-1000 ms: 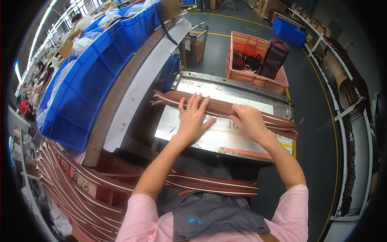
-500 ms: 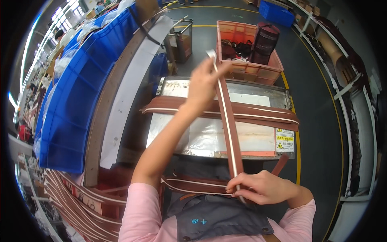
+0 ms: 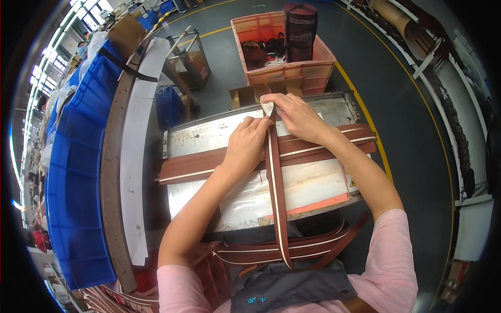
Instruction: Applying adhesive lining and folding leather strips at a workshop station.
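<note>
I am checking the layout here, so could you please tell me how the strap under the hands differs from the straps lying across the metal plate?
The held strap runs lengthwise away from the person; the crosswise straps lie side to side. It is single, they are several, and it lies over them. Both hands, left hand and right hand, rest on it. All are brown with pale edges.

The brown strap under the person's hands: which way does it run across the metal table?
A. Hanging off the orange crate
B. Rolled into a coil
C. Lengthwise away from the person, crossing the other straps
C: the brown strap runs from the lap up to both hands, crossing the sideways straps.
</note>
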`<state>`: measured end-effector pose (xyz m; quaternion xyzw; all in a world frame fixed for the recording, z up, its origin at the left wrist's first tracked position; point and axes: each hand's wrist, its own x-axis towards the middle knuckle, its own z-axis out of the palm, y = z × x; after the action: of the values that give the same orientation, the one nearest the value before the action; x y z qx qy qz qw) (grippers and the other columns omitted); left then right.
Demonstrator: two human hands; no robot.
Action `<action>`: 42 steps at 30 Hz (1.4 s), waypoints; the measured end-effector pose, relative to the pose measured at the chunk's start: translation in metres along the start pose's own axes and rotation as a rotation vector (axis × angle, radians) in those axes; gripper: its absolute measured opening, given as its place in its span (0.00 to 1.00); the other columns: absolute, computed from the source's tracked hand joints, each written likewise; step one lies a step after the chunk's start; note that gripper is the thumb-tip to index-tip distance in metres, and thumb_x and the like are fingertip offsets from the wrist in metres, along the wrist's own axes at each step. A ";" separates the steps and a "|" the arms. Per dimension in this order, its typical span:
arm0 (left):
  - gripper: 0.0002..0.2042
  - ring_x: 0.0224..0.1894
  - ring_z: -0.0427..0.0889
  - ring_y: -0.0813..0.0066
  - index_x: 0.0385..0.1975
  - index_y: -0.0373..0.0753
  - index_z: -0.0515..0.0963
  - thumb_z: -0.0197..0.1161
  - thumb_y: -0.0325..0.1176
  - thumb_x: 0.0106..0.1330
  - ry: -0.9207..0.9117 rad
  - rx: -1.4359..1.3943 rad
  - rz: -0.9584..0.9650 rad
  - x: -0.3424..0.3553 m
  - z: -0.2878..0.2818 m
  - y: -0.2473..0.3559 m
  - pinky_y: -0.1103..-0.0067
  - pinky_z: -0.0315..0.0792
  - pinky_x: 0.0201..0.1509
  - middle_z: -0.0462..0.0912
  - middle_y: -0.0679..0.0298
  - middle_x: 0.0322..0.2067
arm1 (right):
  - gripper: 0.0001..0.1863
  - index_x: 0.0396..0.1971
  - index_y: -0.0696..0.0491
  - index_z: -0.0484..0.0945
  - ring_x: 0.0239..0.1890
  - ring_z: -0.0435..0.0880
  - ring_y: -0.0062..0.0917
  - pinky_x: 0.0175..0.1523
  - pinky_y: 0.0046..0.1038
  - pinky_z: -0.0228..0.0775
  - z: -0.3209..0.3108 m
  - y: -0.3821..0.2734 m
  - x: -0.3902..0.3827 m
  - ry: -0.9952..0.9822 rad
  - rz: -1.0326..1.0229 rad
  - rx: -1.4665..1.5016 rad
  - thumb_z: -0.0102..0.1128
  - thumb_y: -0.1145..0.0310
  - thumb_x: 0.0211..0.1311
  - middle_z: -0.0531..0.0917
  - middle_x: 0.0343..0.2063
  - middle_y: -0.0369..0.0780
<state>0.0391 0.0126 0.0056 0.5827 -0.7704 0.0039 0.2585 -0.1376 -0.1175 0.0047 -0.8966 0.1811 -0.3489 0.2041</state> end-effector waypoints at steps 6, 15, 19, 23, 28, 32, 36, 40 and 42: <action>0.17 0.49 0.81 0.52 0.49 0.32 0.76 0.66 0.21 0.58 0.167 -0.031 0.069 0.017 -0.006 -0.007 0.64 0.79 0.51 0.82 0.55 0.42 | 0.15 0.49 0.55 0.78 0.51 0.83 0.47 0.59 0.44 0.75 -0.004 -0.001 -0.002 -0.193 0.068 0.056 0.56 0.83 0.62 0.84 0.48 0.46; 0.13 0.43 0.82 0.58 0.46 0.36 0.84 0.63 0.24 0.62 0.127 0.178 -0.025 0.019 0.020 0.030 0.67 0.81 0.46 0.88 0.61 0.44 | 0.14 0.48 0.54 0.82 0.53 0.84 0.41 0.61 0.41 0.74 -0.028 -0.006 -0.035 -0.087 -0.081 -0.273 0.63 0.79 0.62 0.87 0.46 0.42; 0.13 0.41 0.82 0.60 0.46 0.37 0.85 0.63 0.25 0.62 0.161 0.277 -0.105 0.028 0.037 0.046 0.69 0.80 0.43 0.87 0.62 0.46 | 0.16 0.50 0.53 0.83 0.57 0.84 0.41 0.67 0.43 0.70 -0.027 -0.006 -0.037 -0.044 -0.022 -0.416 0.66 0.77 0.62 0.88 0.49 0.41; 0.15 0.41 0.82 0.60 0.49 0.37 0.85 0.64 0.25 0.62 0.170 0.255 -0.185 0.029 0.039 0.050 0.70 0.79 0.42 0.87 0.62 0.48 | 0.17 0.52 0.53 0.84 0.60 0.81 0.43 0.71 0.46 0.65 -0.019 -0.003 -0.045 0.027 0.011 -0.402 0.68 0.74 0.63 0.88 0.54 0.41; 0.17 0.40 0.81 0.61 0.52 0.37 0.84 0.64 0.25 0.62 0.173 0.228 -0.167 0.028 0.039 0.044 0.70 0.78 0.42 0.86 0.62 0.48 | 0.17 0.52 0.53 0.84 0.58 0.81 0.40 0.72 0.45 0.63 -0.019 -0.007 -0.045 0.008 0.021 -0.393 0.69 0.74 0.63 0.86 0.54 0.39; 0.18 0.41 0.80 0.62 0.53 0.37 0.84 0.64 0.25 0.62 0.118 0.194 -0.183 0.031 0.033 0.046 0.72 0.78 0.41 0.84 0.64 0.45 | 0.15 0.50 0.53 0.85 0.56 0.81 0.36 0.73 0.47 0.60 -0.022 -0.011 -0.045 -0.009 0.038 -0.406 0.68 0.74 0.63 0.85 0.49 0.37; 0.18 0.41 0.79 0.63 0.53 0.37 0.84 0.64 0.25 0.62 0.101 0.165 -0.175 0.033 0.031 0.046 0.73 0.78 0.41 0.82 0.65 0.44 | 0.14 0.49 0.53 0.86 0.57 0.80 0.35 0.73 0.47 0.58 -0.023 -0.011 -0.042 0.004 0.051 -0.420 0.69 0.73 0.63 0.86 0.48 0.36; 0.20 0.42 0.79 0.63 0.56 0.37 0.83 0.65 0.25 0.61 0.092 0.187 -0.190 0.034 0.033 0.045 0.72 0.78 0.42 0.83 0.65 0.46 | 0.14 0.48 0.53 0.87 0.59 0.80 0.36 0.73 0.49 0.57 -0.022 -0.009 -0.042 0.021 0.064 -0.431 0.69 0.73 0.62 0.86 0.47 0.35; 0.21 0.42 0.79 0.63 0.57 0.37 0.83 0.65 0.25 0.61 0.088 0.193 -0.194 0.034 0.034 0.045 0.72 0.78 0.42 0.83 0.65 0.47 | 0.14 0.48 0.52 0.87 0.59 0.79 0.36 0.73 0.50 0.56 -0.022 -0.010 -0.042 0.024 0.074 -0.428 0.69 0.73 0.62 0.86 0.48 0.35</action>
<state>-0.0214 -0.0141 0.0029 0.6758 -0.6945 0.0787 0.2341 -0.1802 -0.0953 0.0014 -0.9080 0.2861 -0.3055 0.0193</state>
